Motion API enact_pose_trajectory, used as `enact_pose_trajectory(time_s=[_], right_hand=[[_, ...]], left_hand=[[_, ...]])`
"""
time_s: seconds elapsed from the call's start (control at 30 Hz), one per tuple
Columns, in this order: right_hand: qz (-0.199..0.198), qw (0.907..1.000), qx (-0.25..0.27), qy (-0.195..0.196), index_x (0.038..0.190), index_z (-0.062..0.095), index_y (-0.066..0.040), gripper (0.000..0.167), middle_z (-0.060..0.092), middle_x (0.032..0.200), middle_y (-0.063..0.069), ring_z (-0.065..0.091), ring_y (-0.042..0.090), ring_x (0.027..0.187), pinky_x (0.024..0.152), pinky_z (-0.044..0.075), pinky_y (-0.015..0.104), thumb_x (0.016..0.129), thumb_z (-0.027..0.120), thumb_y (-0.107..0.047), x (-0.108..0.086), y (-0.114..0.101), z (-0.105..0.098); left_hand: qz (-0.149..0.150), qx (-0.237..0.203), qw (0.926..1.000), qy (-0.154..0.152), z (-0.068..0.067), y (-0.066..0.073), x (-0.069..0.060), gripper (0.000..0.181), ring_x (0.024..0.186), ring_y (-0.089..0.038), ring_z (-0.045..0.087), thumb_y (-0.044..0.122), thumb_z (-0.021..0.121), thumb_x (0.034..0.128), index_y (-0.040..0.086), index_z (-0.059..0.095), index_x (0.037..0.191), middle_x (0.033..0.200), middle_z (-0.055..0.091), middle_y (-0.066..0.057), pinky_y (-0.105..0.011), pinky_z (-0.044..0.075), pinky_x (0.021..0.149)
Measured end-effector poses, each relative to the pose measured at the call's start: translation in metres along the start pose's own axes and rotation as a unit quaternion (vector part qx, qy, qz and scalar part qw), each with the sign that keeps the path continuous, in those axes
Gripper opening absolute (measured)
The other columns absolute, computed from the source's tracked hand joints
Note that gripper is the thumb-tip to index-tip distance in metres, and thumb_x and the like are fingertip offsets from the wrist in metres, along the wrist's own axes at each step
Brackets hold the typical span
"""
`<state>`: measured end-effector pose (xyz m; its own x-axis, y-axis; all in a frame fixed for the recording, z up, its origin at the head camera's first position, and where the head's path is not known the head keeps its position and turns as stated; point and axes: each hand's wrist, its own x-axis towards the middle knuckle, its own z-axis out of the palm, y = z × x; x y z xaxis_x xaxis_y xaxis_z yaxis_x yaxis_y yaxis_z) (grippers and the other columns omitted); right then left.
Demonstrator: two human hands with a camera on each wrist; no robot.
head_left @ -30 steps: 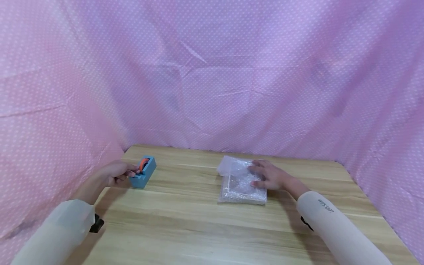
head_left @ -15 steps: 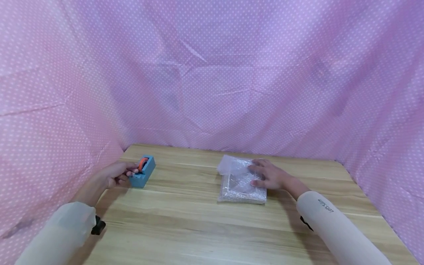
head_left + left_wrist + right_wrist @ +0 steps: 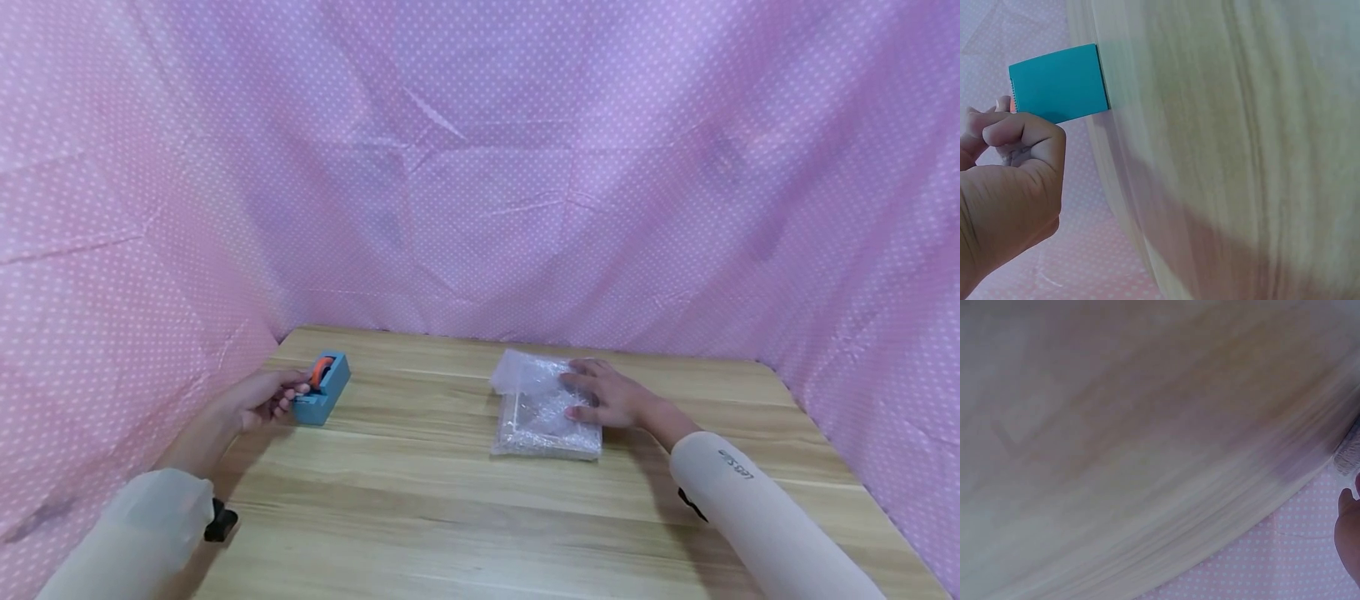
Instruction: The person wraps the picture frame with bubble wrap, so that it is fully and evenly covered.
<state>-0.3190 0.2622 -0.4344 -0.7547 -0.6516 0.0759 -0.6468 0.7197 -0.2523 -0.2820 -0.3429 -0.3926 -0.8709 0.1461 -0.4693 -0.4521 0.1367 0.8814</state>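
At the left of the table stands a blue tape dispenser with an orange roll core. Beside its near cutting end, my left hand pinches with thumb and curled fingers, apparently on the clear tape end, which is hard to make out. The left wrist view shows these fingers next to the toothed edge of the teal dispenser. A flat, square item in bubble wrap lies right of the middle. My right hand rests on its right side, fingers spread; in the right wrist view only part of it shows.
The wood-grain table ends at the back and sides against a pink dotted cloth. A loose flap of bubble wrap sticks out at the package's far left corner.
My left hand has drawn slightly left, away from the roll, still pinching. The dispenser, the package and my right hand stay in nearly the same place.
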Motion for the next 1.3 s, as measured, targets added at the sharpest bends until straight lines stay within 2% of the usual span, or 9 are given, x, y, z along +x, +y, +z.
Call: enact_pose_trajectory(time_s=[0.23,0.77,1.0,1.23,1.3], right_hand=[[0.004,1.0000,0.001,-0.001,0.153,0.048,-0.012,0.073,0.034,0.160,0.023,0.028,0.048,0.147,0.113,0.026,0.071,0.097,0.059,-0.057,0.000,0.000,0.001],[0.003,1.0000,0.004,0.002,0.153,0.048,-0.011,0.071,0.035,0.160,0.023,0.028,0.049,0.147,0.112,0.028,0.072,0.098,0.059,-0.055,-0.001,-0.004,0.000],[0.005,1.0000,0.005,0.000,0.153,0.048,-0.012,0.070,0.034,0.160,0.023,0.028,0.049,0.147,0.112,0.027,0.072,0.098,0.058,-0.055,-0.001,-0.004,0.000],[0.007,1.0000,0.005,-0.003,0.153,0.047,-0.011,0.071,0.033,0.160,0.024,0.027,0.049,0.147,0.112,0.028,0.072,0.099,0.058,-0.054,-0.001,-0.004,0.000],[0.010,0.9999,0.006,-0.005,0.154,0.046,-0.011,0.071,0.033,0.161,0.023,0.026,0.049,0.148,0.112,0.028,0.072,0.099,0.058,-0.055,-0.001,-0.004,0.000]], left_hand=[[0.005,-0.024,0.9997,0.001,0.002,-0.002,-0.002,0.040,0.053,0.005,0.045,0.022,0.051,0.1058,0.017,0.069,0.071,0.059,0.054,0.015,-0.011,0.036,0.050],[0.040,-0.021,0.9988,0.019,0.008,-0.004,-0.007,0.032,0.054,0.003,0.045,0.016,0.056,0.1016,0.016,0.064,0.071,0.059,0.050,0.014,-0.013,0.037,0.050],[0.057,-0.017,0.9980,0.020,0.009,-0.005,-0.009,0.026,0.055,0.001,0.045,0.013,0.055,0.1004,0.015,0.064,0.076,0.060,0.051,0.012,-0.013,0.038,0.051],[0.075,-0.017,0.9966,0.029,0.010,-0.010,-0.012,0.021,0.058,-0.002,0.053,0.011,0.058,0.0994,0.011,0.068,0.081,0.064,0.058,0.008,-0.016,0.047,0.056],[0.091,-0.018,0.9956,0.017,0.009,-0.014,-0.013,0.020,0.062,-0.003,0.060,0.010,0.057,0.0997,0.009,0.069,0.084,0.065,0.061,0.007,-0.019,0.053,0.061]])
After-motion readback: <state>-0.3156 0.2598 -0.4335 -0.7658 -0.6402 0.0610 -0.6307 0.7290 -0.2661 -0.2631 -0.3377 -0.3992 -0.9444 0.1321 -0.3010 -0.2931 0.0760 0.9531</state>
